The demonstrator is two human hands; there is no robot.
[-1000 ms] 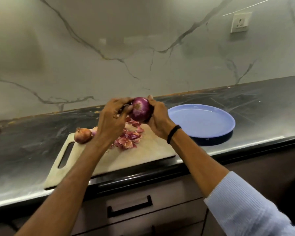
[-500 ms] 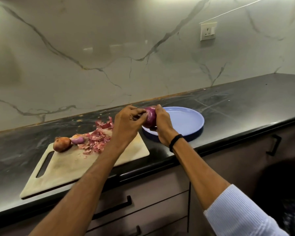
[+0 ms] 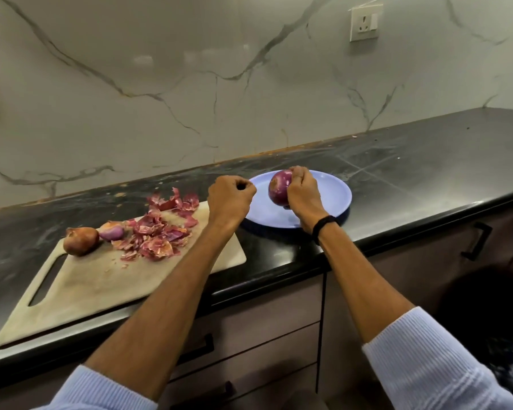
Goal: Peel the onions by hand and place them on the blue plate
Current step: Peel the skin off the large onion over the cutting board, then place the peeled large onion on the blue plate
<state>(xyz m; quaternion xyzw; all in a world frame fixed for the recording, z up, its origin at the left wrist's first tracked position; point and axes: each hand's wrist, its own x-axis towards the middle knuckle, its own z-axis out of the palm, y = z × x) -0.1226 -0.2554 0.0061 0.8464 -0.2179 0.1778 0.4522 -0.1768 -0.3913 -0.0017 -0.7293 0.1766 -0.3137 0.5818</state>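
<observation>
Now the right hand (image 3: 304, 192) is gripping one peeled onion (image 3: 279, 187) on the blue plate (image 3: 333, 187); the left hand (image 3: 230, 199) is hovering curled, empty. A brown onion (image 3: 80, 240) and a small onion (image 3: 112, 232) are waiting on the board (image 3: 101, 285).

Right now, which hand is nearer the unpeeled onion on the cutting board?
Left. The left hand is above the cutting board's far right corner, well right of the unpeeled onion; the right hand is farther right, gripping the peeled onion at the blue plate.

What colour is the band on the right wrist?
Black; the wristband shows clearly in the head view.
</observation>
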